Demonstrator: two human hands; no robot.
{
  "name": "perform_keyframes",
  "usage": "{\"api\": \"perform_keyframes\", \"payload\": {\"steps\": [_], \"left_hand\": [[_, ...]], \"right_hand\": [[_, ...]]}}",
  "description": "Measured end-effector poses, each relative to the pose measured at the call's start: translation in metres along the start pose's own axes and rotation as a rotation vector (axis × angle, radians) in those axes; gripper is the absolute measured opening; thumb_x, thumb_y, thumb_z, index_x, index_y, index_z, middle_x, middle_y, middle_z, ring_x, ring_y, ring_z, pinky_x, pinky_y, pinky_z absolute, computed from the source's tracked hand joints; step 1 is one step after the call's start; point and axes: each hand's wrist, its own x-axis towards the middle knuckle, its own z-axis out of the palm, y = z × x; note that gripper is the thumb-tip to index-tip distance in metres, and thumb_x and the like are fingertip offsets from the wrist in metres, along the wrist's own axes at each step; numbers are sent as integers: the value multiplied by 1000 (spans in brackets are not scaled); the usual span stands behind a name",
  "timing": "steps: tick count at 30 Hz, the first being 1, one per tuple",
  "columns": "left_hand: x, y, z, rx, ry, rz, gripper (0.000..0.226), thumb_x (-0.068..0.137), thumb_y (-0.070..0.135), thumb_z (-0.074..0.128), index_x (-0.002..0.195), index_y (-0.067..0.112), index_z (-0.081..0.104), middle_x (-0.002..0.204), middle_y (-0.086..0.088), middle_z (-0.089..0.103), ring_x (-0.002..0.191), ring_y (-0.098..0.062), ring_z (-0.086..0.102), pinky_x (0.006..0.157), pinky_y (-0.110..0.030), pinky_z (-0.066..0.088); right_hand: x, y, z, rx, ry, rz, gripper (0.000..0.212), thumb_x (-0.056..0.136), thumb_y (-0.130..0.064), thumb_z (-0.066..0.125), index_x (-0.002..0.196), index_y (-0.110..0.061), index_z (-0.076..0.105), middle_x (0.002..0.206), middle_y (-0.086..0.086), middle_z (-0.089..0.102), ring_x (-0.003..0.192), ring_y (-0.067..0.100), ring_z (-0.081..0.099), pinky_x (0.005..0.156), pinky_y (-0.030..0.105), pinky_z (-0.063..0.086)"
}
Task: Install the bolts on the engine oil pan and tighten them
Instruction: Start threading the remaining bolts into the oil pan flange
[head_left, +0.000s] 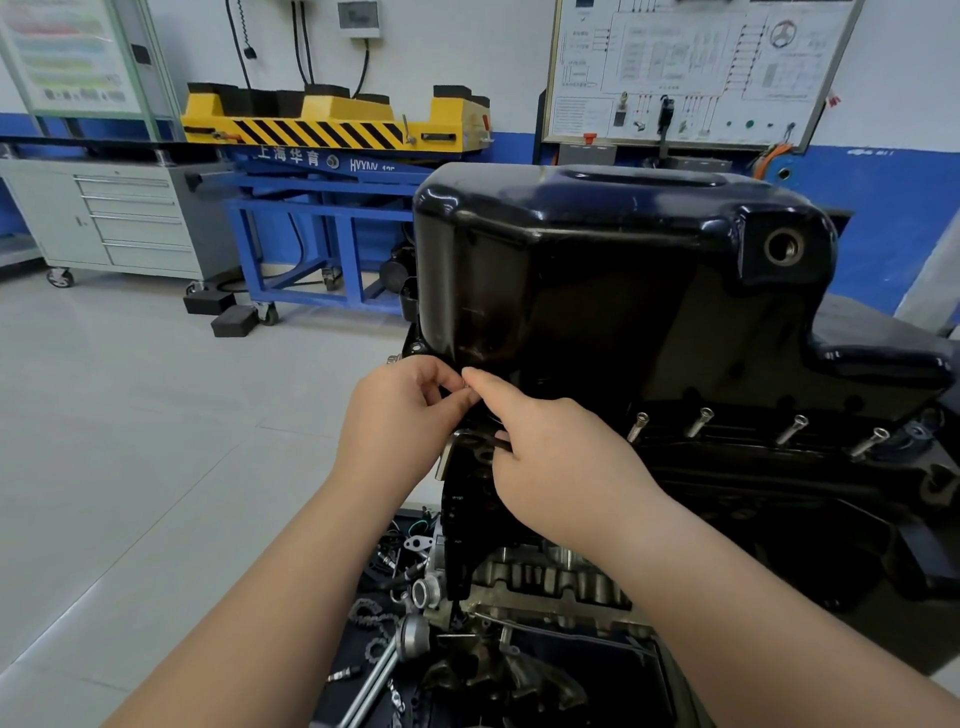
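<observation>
head | glossy black rounded oil pan upside-up on engine, four steel bolts standing loose along its near flange | left hand and right hand fingertips pinched together at pan's left corner, object hidden | open floor left

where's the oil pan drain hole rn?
In the head view the drain hole is at upper right, on a raised boss of the black oil pan, above the row of four loosely started bolts and well right of both hands.

Yellow lift table; grey drawer cabinet; wiring board.
</observation>
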Motion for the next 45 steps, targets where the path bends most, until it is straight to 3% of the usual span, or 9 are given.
{"api": "perform_keyframes", "payload": {"steps": [7,12,16,20,26,29,33,38,45], "left_hand": [[-1,-1,4,58,60,9,24,76,21,72,60,29,55,47,8,51,43,-3,46,44,-11,34],[2,-2,1,-12,-30,-4,26,79,15,69,60,24,54,39,12,46,38,-2,42,40,-10,31],[9,1,-6,40,-102,6,24,80,16,69,61,22,57,41,11,44,38,0,42,40,-9,31],[6,0,-6,48,-56,-8,20,75,26,73,61,24,59,47,8,49,40,0,43,41,-11,32],[3,0,1,68,5,39,22,78,21,71,61,23,56,47,8,51,44,-3,43,45,-14,31],[4,-2,-1,71,-32,81,27,81,15,68,61,25,53,47,9,48,44,-4,44,45,-12,33],[5,-3,-5,35,-106,97,26,83,10,65,64,24,53,49,4,47,42,-4,41,45,-12,33],[6,-3,-9,37,-138,95,25,83,14,66,65,28,55,50,3,47,44,-5,40,44,-13,32],[3,-3,-1,83,-9,57,25,76,19,69,59,28,54,44,8,49,43,-4,45,43,-13,34]], "right_hand": [[2,-1,-4,-38,8,-38,64,88,-14,42,143,-41,23,102,-1,65,91,19,63,71,38,56],[3,1,-7,-98,36,-55,63,88,-16,41,144,-39,24,102,-1,65,85,20,62,70,38,56],[3,3,-4,-111,44,-65,65,89,-15,40,144,-43,21,102,-2,66,74,16,60,64,34,55],[4,7,-3,-67,62,-46,64,88,-14,42,143,-44,27,106,-2,66,59,6,50,61,31,54],[7,7,-4,-12,36,-48,62,88,-13,41,141,-42,32,91,-8,67,52,4,45,51,26,46],[7,6,-5,-4,11,-53,61,88,-14,41,143,-40,30,106,-6,66,61,2,49,57,25,47],[5,2,-3,-41,12,-66,62,89,-16,40,144,-39,25,110,-1,66,99,19,62,76,38,56],[4,1,-2,-66,27,-69,62,89,-17,41,145,-39,23,104,0,67,88,20,63,70,38,57],[6,-4,-4,-69,18,-71,59,90,-17,41,145,-31,26,90,-4,63,80,18,61,69,39,56]]}}
